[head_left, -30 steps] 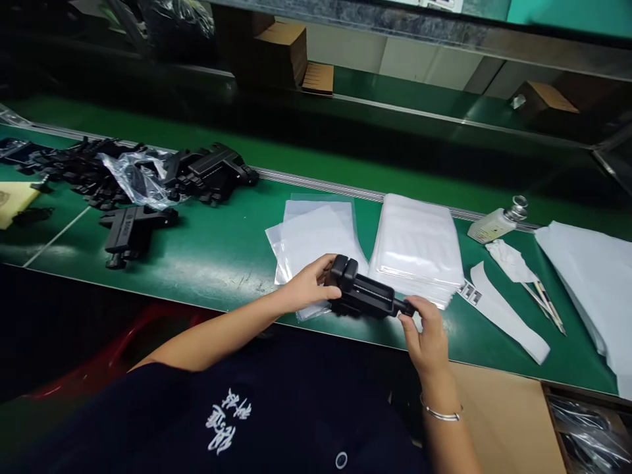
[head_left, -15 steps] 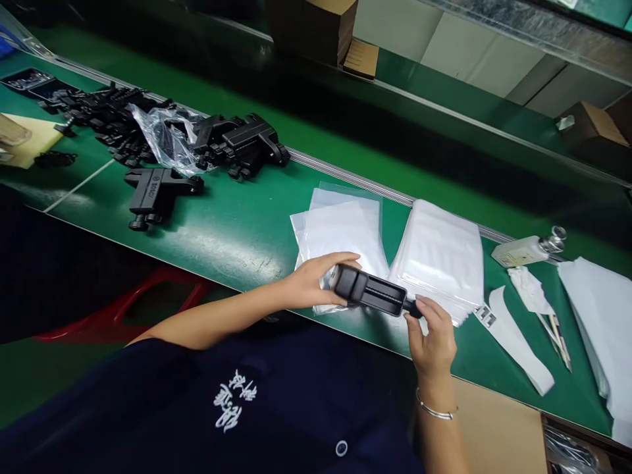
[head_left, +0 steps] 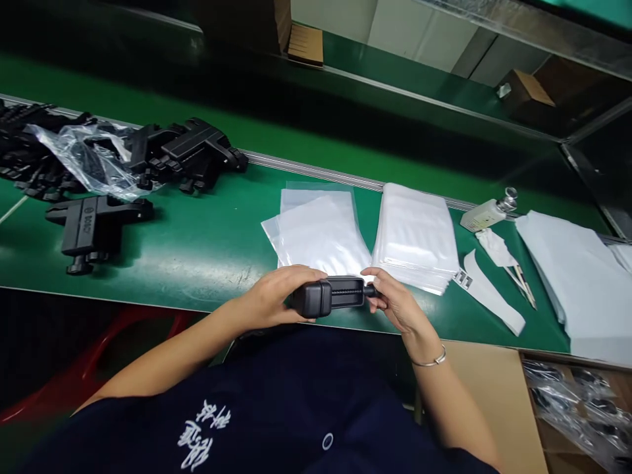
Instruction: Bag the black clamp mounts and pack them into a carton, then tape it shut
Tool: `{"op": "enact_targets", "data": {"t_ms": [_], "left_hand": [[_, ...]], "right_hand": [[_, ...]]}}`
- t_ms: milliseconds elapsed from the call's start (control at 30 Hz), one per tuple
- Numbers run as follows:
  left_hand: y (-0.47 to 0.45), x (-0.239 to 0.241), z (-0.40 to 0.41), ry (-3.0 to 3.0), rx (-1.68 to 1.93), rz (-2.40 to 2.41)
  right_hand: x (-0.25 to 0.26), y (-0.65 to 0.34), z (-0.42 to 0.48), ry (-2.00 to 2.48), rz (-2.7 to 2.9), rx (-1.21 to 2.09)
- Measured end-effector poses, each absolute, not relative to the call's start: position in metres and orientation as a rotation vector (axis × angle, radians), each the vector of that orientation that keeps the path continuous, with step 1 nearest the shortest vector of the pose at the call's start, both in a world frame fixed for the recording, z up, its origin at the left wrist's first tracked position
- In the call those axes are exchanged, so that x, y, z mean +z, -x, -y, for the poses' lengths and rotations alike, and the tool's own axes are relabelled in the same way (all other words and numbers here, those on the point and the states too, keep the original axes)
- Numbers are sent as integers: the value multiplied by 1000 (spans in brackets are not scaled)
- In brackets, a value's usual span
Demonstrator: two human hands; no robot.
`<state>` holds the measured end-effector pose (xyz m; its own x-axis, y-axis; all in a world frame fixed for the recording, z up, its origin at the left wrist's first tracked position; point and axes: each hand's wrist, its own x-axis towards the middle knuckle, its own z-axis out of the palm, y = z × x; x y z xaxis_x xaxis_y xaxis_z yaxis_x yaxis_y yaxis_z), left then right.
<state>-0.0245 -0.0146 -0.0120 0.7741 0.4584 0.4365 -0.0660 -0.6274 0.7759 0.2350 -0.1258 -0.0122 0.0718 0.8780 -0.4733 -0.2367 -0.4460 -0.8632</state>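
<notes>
Just over the bench's near edge I hold a black plastic clamp mount [head_left: 332,295], its long slot with a threaded rod facing up. My left hand [head_left: 276,296] wraps round its thick left end. At the other end, the fingers of my right hand [head_left: 392,299] pinch the small black knob [head_left: 369,290]. Behind the clamp mount lie loose clear plastic bags [head_left: 318,230], and right of them a thick stack of plastic bags [head_left: 417,230]. A similar clamp mount [head_left: 81,224] with white lettering lies farther left.
More black clamp mounts [head_left: 197,145] are heaped at the back left, partly under a crumpled clear bag [head_left: 93,158]. To the right are a pump bottle [head_left: 486,214], a label strip [head_left: 494,299], tweezers [head_left: 526,288] and white sheets [head_left: 567,263]. An open box [head_left: 557,441] holds bagged parts below.
The view has shifted to the right. The clamp mount in my hands has turned to lie more level, and my right hand has stayed on its knob end.
</notes>
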Motion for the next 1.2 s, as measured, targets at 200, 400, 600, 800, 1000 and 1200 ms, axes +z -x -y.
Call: {"op": "enact_targets", "data": {"t_ms": [200,400,600,800,1000,1200], "left_hand": [[7,-21,16,-1462,882,-823],[-20,-29,15,-985,841,-750],[-36,-25,24,-1117,847,-588],[-47,-24,27,-1023,760,-672],[-52,-24,28,-1134,790,-594],[-50,-23,29,-1159,793,-611]], "right_hand": [[-29,-238,131,1428,861,1135],[-42,-226,134,1410,1045,809],[-51,-226,135,1423,718,731],[-59,-241,140,1353,722,710],[-59,-244,143,1424,712,677],[-63,-244,140,1343,694,711]]}}
